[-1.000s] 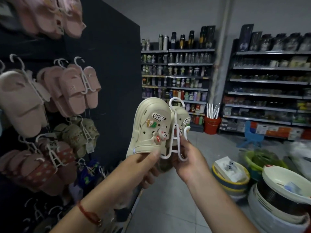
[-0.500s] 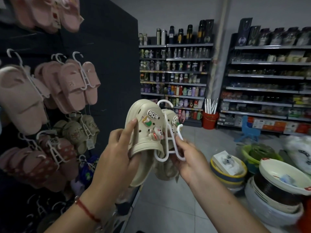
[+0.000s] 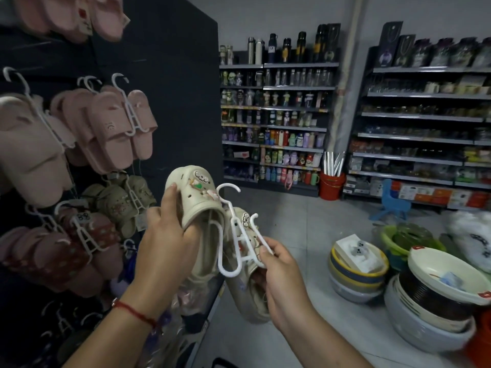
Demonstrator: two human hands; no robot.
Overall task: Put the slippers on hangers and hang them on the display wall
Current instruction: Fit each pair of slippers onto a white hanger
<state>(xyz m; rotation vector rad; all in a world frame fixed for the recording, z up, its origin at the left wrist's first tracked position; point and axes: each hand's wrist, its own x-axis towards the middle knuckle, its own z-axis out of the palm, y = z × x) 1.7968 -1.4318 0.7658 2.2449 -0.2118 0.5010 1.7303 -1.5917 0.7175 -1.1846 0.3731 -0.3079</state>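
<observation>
On the far left, a dark display wall (image 3: 170, 75) carries rows of slippers already hung on white hangers: pink slides (image 3: 111, 128) higher up, and olive clogs (image 3: 119, 203) and reddish pairs below them. Just right of that wall, the left hand (image 3: 164, 248) now wraps around the heel opening of a cream clog (image 3: 194, 200), fingers curled over its outer side and the thumb tucked at the rim. A second ago this hand only touched the shoe's lower edge with its fingertips; it has since slid up into a full grip and tilted the toe up and to the left. To the right, the white hanger (image 3: 233, 235) has swung with it, its hook now leaning up and left. The right hand (image 3: 281, 274) pinches the hanger's lower right arm between thumb and fingertips, while the second cream clog (image 3: 249, 288) hangs down behind it. The pair looks seated on the hanger but not yet on the wall; hooking it there seems the remaining step. Far right, stacked bowls (image 3: 438, 288) rest on a surface, with stocked shelves (image 3: 292, 128) behind.
</observation>
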